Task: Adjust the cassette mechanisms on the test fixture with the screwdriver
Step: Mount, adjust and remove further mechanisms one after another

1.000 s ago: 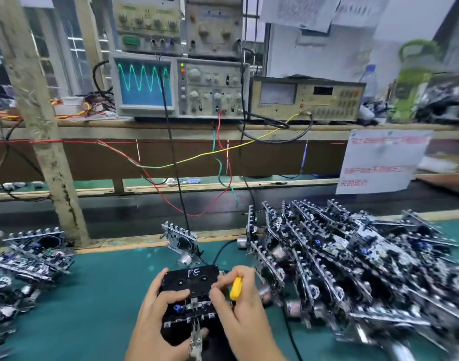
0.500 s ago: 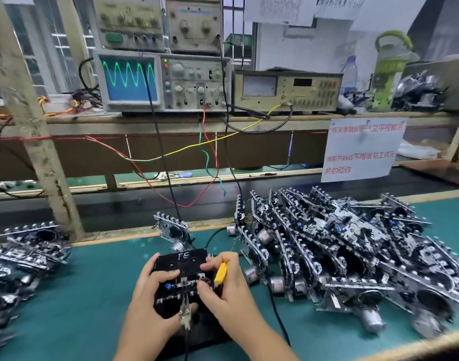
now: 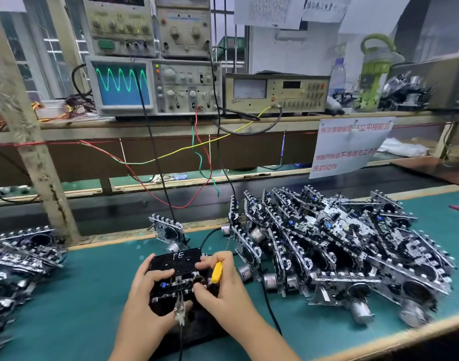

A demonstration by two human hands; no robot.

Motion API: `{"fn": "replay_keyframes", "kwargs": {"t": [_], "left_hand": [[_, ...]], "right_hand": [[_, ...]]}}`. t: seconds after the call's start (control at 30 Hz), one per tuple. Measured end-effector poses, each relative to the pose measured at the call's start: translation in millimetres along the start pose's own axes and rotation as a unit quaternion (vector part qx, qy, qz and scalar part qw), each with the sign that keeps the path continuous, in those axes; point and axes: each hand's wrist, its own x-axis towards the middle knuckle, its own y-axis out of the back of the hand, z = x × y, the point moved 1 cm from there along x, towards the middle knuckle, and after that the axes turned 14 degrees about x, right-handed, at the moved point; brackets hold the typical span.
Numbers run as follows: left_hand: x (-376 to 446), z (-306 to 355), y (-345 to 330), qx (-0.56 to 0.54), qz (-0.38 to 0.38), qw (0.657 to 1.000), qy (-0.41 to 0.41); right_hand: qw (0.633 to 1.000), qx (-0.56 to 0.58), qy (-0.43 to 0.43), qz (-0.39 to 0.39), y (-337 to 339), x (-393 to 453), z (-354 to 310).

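My left hand (image 3: 147, 290) clamps the test fixture (image 3: 176, 269) while my right hand (image 3: 220, 280), gripping the screwdriver (image 3: 217, 272), apparently trims the mechanism; next, turn finely.

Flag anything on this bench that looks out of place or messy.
The cassette mechanisms to the right lie in a loose, tilted heap, not in rows. Wires dangle tangled from the shelf above. Nothing looks spilled or broken.

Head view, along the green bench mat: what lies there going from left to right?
Small pile of mechanisms → left hand → black test fixture → yellow-handled screwdriver in the right hand → large heap of mechanisms.
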Motion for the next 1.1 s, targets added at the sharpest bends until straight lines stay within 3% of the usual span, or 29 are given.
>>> {"fn": "replay_keyframes", "kwargs": {"t": [1.1], "left_hand": [[-2.3, 12.7, 3.8, -0.017, -0.003, 1.000, 0.000]], "right_hand": [[1.000, 0.002, 0.021, 0.009, -1.4, -1.3, 1.6]]}}
